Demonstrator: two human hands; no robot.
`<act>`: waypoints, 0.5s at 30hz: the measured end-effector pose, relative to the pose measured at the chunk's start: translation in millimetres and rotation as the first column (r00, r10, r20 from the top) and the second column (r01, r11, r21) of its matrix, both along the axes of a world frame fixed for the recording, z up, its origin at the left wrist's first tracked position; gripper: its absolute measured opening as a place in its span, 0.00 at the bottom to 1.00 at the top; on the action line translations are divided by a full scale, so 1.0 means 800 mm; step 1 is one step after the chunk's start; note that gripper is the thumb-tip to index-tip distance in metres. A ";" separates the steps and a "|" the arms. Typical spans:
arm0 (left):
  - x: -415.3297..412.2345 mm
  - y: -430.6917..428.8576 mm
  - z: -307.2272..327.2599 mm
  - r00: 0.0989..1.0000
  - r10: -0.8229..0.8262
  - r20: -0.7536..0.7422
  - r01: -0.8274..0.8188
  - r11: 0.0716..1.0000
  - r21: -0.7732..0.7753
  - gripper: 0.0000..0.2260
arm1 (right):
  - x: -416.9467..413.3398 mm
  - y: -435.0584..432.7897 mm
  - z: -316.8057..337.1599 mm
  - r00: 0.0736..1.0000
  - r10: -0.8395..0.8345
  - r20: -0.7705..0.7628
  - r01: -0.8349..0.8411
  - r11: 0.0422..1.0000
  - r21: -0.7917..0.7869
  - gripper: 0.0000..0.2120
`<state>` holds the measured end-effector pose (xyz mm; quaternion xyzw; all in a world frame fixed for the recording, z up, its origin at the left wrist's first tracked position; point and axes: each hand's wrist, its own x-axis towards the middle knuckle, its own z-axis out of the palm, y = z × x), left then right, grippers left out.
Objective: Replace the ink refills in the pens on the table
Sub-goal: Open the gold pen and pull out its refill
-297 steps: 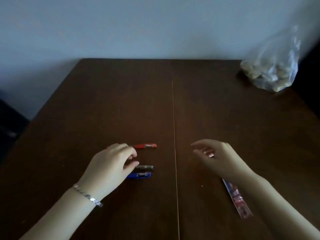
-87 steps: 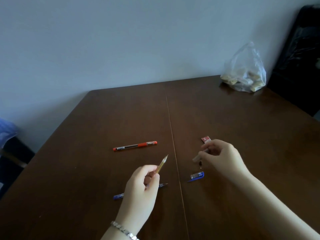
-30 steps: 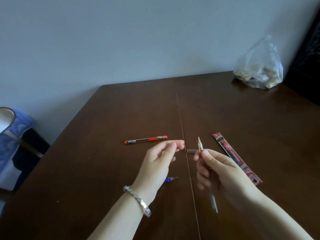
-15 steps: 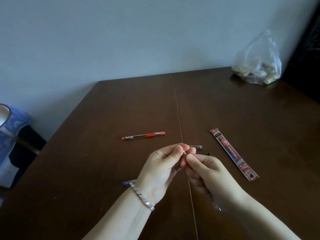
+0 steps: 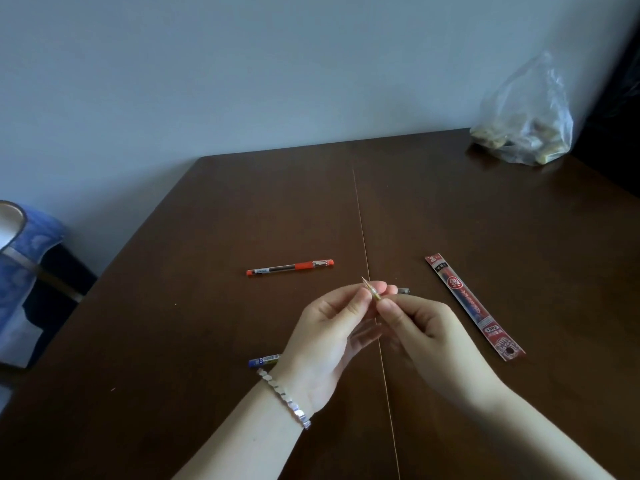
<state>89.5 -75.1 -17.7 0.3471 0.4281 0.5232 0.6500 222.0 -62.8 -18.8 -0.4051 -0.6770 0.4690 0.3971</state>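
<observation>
Both forearms bare. Silver link bracelet [image 5: 284, 398] round left wrist: flat angular segments. Just beyond bracelet, left hand [image 5: 329, 341]; right of bracelet, right hand [image 5: 429, 330], bare wrist.

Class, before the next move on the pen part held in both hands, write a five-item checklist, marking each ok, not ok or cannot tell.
1. Left hand and right hand both pinch the thin gold-tipped pen part: ok.
2. Red flat refill packet lies near on the brown wooden table: ok.
3. Packet opened: cannot tell.
4. Small grey pen piece lies on the table, beyond the fingers: ok.
5. Orange plastic pen and blue pen already refilled: cannot tell.
</observation>
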 end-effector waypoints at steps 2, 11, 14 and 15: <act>0.002 0.002 0.000 1.000 0.007 -0.011 -0.007 1.000 0.016 0.07 | 0.001 0.000 0.003 1.000 0.007 0.006 -0.007 1.000 0.003 0.13; 0.005 0.006 0.002 0.999 -0.017 -0.052 0.019 0.999 0.043 0.21 | 0.002 -0.007 0.002 0.998 0.048 -0.042 -0.052 0.994 -0.098 0.11; 0.001 0.005 -0.003 0.998 -0.028 -0.055 0.031 0.999 0.044 0.34 | 0.002 -0.006 -0.001 0.990 -0.010 -0.140 -0.010 0.990 -0.142 0.10; -0.001 0.004 -0.006 0.996 -0.035 -0.088 0.038 0.999 0.038 0.35 | 0.003 -0.005 -0.002 0.984 -0.051 -0.170 0.025 0.988 -0.150 0.10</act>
